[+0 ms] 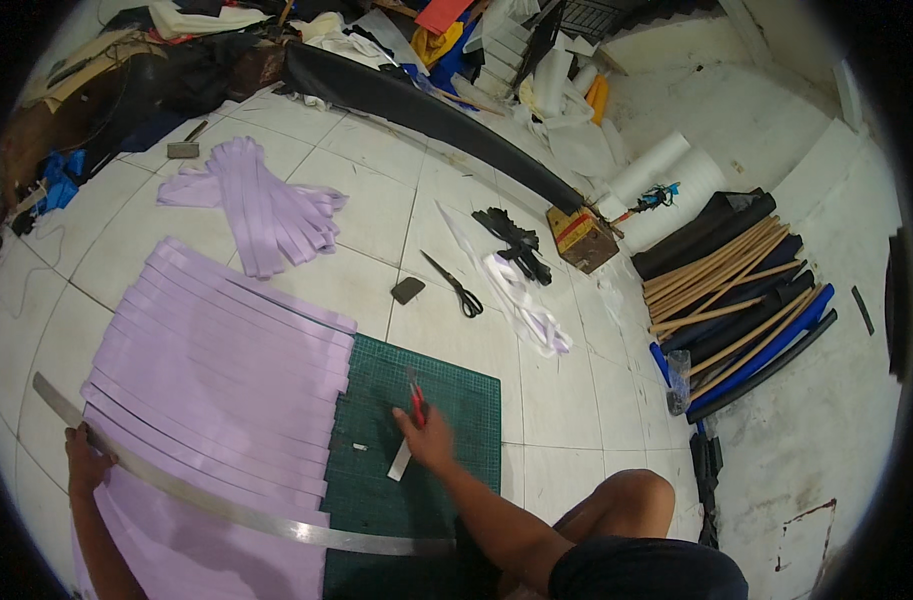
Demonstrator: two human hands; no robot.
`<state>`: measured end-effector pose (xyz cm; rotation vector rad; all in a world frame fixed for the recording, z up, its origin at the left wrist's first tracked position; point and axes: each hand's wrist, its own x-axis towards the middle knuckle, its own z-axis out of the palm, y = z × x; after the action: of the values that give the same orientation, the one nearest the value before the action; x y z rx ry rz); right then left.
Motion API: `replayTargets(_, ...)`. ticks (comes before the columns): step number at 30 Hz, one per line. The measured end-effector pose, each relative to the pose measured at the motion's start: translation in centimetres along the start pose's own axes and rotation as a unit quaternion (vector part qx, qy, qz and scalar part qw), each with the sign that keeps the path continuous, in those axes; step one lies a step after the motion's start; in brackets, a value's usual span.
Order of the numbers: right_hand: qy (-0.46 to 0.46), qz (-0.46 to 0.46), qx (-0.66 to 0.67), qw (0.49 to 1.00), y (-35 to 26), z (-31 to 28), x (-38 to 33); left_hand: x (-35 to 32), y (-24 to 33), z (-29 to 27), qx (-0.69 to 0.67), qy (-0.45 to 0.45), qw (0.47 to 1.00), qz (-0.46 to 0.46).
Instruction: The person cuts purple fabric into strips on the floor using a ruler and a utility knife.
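A long metal ruler (191, 497) lies slantwise across lilac fabric (226, 370), which is cut into side-by-side strips. Near the ruler's left end, my left hand (86, 462) grips its edge, fingers bent over the metal. Over the green cutting mat (466, 420) my right hand (428, 438) is closed around a red utility knife (416, 400), its tip pointing away from me. A white strip (400, 462) shows just below this hand; whether it is held or lies on the mat I cannot tell. A small white piece (360, 447) rests on the mat.
Beyond the mat are black-handled scissors (454, 285), a dark flat piece (408, 290) and white scraps (521, 300). Bundled lilac strips (266, 205) lie at the far left. A long black roll (426, 115) crosses the back; wooden sticks (716, 260) and tubes are stacked right.
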<state>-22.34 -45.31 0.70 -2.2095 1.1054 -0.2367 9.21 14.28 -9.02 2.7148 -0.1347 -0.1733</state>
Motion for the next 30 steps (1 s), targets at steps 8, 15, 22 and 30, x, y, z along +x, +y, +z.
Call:
replayTargets(8,-0.309,-0.070,0.191,0.929,-11.8,6.7,-3.7,0.6,-0.9,0.5,-0.009,-0.014,0.998,0.063)
replayTargets(15,-0.372,-0.266,0.065,0.887,-19.1,15.3,-7.6,0.0,2.4,0.2,-0.023,0.015,0.998,0.049)
replayTargets(22,-0.420,-0.360,-0.106,0.826,-24.4,23.6,-10.2,-0.5,6.0,-3.2,0.194,-0.080,0.978,0.006)
replayTargets(30,-0.406,-0.416,-0.145,0.800,-32.2,27.7,-13.5,-1.4,6.8,-6.0,0.130,-0.136,0.980,-0.061)
